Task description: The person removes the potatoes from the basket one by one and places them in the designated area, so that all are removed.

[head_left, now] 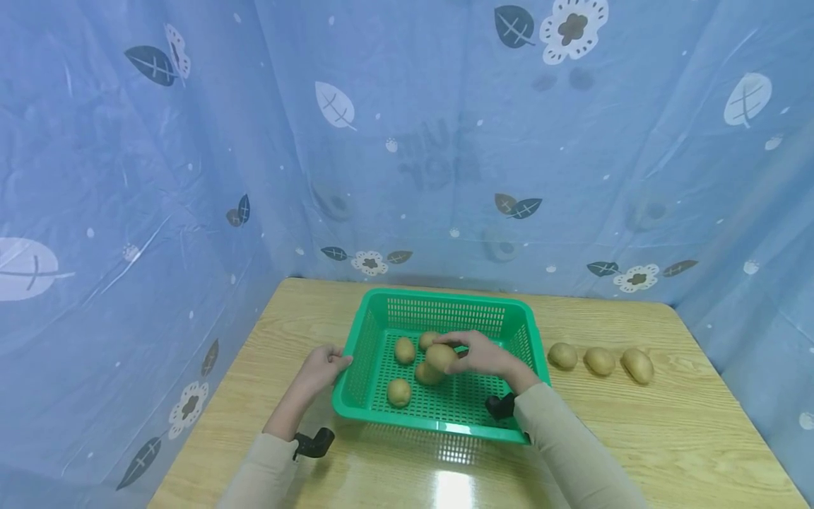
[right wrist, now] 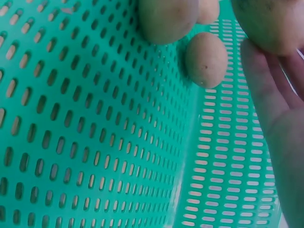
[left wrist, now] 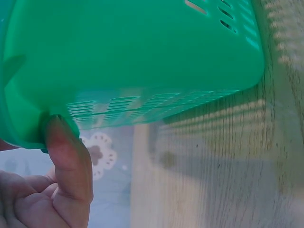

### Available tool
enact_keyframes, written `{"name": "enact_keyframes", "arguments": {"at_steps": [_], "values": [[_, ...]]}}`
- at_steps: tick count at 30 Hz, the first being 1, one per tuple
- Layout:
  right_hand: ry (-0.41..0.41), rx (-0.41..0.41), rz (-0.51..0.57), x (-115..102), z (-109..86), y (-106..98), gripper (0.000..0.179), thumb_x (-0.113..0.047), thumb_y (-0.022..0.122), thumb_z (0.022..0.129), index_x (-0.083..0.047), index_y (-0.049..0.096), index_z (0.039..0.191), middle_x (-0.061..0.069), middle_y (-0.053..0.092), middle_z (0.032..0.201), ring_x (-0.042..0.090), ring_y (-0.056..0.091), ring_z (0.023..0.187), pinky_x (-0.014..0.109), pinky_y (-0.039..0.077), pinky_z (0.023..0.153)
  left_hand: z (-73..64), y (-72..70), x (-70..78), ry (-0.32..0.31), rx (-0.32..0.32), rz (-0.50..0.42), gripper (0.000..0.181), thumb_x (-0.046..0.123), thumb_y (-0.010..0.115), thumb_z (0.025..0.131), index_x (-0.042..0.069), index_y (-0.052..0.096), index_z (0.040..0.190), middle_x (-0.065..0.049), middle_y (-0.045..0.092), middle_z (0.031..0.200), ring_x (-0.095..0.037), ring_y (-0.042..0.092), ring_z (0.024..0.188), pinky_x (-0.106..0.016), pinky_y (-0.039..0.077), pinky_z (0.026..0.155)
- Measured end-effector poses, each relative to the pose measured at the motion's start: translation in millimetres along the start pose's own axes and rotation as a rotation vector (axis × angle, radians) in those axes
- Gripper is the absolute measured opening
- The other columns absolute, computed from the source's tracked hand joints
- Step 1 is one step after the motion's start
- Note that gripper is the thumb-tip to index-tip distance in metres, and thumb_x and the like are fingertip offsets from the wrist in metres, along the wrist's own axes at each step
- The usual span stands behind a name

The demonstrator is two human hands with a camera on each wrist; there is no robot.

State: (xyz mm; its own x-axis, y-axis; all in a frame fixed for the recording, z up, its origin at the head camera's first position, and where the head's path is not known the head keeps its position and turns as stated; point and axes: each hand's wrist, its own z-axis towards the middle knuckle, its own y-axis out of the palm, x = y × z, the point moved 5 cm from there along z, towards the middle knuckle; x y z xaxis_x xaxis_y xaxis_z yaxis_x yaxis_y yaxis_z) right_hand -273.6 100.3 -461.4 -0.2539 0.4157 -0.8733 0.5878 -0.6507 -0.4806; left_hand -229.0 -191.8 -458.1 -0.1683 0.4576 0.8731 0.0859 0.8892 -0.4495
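A green plastic basket (head_left: pixel 439 425) stands on the wooden table with several potatoes on its slotted floor, among them one potato (head_left: pixel 398 392) near the front left and another potato (head_left: pixel 404 350) behind it. Inside the basket, my right hand (head_left: pixel 480 353) grips a potato (head_left: pixel 440 358) between thumb and fingers, above the others. In the right wrist view that held potato (right wrist: pixel 273 23) shows at the upper right, partly cut off by the frame. My left hand (head_left: pixel 322 367) pinches the basket's left rim; in the left wrist view a finger (left wrist: pixel 71 161) curls at the rim's edge.
To the right of the basket, three potatoes lie in a row on the table (head_left: pixel 668 438): a left one (head_left: pixel 563 355), a middle one (head_left: pixel 600 361) and a right one (head_left: pixel 638 365). A blue patterned curtain (head_left: pixel 432 155) hangs behind the table and along its sides.
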Motion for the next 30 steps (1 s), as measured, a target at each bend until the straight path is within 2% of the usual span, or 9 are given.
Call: {"name": "enact_keyframes", "arguments": {"at_steps": [4,11,18,24,30], "values": [[0.015,0.103,0.034,-1,1.6,-8,0.057,-0.015,0.071,0.082,-0.009,0.052,0.135,0.014,0.052,0.135,0.032,0.055,0.112,0.035,0.053,0.08,0.8,-0.7,-1.0,0.0,0.005,0.003,0.027,0.014,0.054,0.096,-0.009,0.057,0.11,-0.015,0.066,0.087,-0.016,0.065,0.074,-0.031,0.055,0.067],[0.003,0.24,0.119,-5,3.2,-20,0.061,-0.015,0.072,0.084,-0.006,0.047,0.139,0.014,0.046,0.142,0.033,0.055,0.117,0.038,0.053,0.087,2.9,-0.7,-3.6,0.017,0.005,-0.015,0.027,0.014,0.054,0.095,-0.009,0.057,0.109,-0.015,0.067,0.086,-0.018,0.065,0.074,-0.031,0.055,0.067],[0.011,0.325,0.194,-5,2.4,-26,0.064,-0.019,0.073,0.084,-0.011,0.045,0.14,0.015,0.042,0.145,0.037,0.053,0.119,0.038,0.054,0.087,1.7,-1.3,-3.8,0.037,-0.013,-0.018,0.03,0.015,0.052,0.096,-0.011,0.055,0.111,-0.013,0.067,0.084,-0.017,0.065,0.072,-0.03,0.055,0.066],[0.003,0.376,0.216,-7,-1.2,-27,0.064,-0.019,0.072,0.085,-0.012,0.043,0.142,0.015,0.042,0.143,0.038,0.052,0.121,0.04,0.053,0.088,1.1,-2.0,-5.7,0.006,-0.001,-0.024,0.029,0.015,0.053,0.096,-0.01,0.056,0.112,-0.015,0.067,0.087,-0.018,0.065,0.074,-0.031,0.056,0.067],[-0.024,0.496,0.254,-11,-11.6,-41,0.065,-0.026,0.073,0.084,-0.016,0.044,0.141,0.013,0.045,0.141,0.033,0.05,0.124,0.036,0.052,0.091,2.7,-2.1,-2.6,-0.002,0.0,-0.003,0.027,0.014,0.054,0.096,-0.008,0.056,0.11,-0.013,0.065,0.086,-0.017,0.063,0.073,-0.03,0.054,0.066]]}}
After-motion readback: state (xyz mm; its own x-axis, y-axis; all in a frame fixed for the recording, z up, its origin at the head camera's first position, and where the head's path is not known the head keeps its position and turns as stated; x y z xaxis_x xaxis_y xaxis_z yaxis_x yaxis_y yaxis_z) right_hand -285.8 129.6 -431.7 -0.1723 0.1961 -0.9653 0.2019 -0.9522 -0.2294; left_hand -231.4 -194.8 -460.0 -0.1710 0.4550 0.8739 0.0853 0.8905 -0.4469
